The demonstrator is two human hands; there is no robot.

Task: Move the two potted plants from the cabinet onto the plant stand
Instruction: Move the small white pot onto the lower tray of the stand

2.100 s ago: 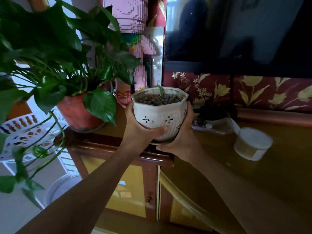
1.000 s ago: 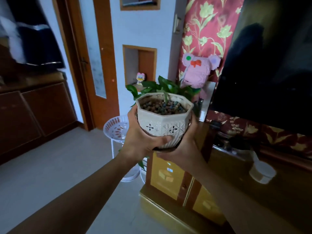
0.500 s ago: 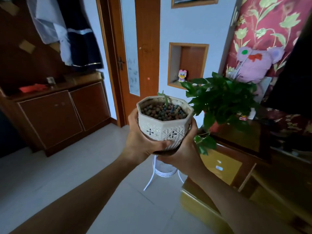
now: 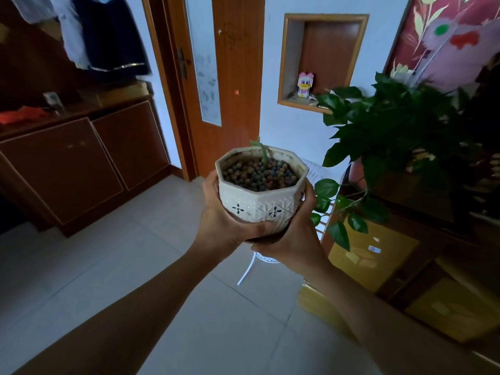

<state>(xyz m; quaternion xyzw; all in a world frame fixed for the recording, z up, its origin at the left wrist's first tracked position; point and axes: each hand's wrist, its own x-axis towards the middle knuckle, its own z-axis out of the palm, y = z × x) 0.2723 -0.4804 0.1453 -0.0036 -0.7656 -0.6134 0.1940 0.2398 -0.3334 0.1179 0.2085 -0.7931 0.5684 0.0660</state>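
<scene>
I hold a white octagonal pot [image 4: 259, 204] filled with clay pebbles and one thin green shoot, in mid-air at the centre of the head view. My left hand [image 4: 221, 223] wraps its left side and my right hand [image 4: 295, 239] cups its right side and base. The white wire plant stand [image 4: 316, 171] is mostly hidden behind the pot and my hands; one leg [image 4: 244, 274] shows below. The second plant, a leafy pothos [image 4: 389, 131] in a red pot [image 4: 357, 169], stands on the cabinet [image 4: 433, 212] at the right.
The cabinet's yellow doors [image 4: 370, 255] run along the right. A wooden door [image 4: 216, 77] and a low brown sideboard [image 4: 81, 158] stand at the back left, with clothes hanging above. A wall niche [image 4: 322, 58] holds a small figure. Pale tiled floor [image 4: 108, 266] spreads below.
I lifted the white pot off the cabinet and turned left with it. The pothos and cabinet slid to the right of view; the stand now sits behind the pot.
</scene>
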